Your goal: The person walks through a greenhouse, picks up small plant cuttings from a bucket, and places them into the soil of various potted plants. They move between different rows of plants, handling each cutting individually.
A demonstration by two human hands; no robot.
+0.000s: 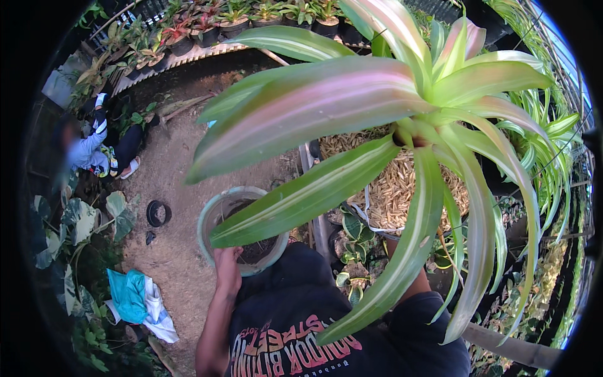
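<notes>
My left hand (228, 261) is closed over the near-left rim of a large round pot (206, 235); its fingers are partly hidden beneath a leaf tip. Dark soil and thin stems show inside the pot. A big bromeliad-like plant (325, 101), with green leaves striped cream and pink, fills the upper right close to the camera. Below its crown lies a container of straw-coloured rice husks (393, 198) with a white plastic edge. My right forearm (417, 285) reaches up toward that container, but leaves and the container hide the right hand.
A person (96, 151) sits low at the left. On the dirt floor are a small black pot (158, 213) and teal and white sacks (129, 297). Potted plants (205, 30) line a slatted bench (188, 56) at the back. Variegated foliage (77, 219) borders the left side.
</notes>
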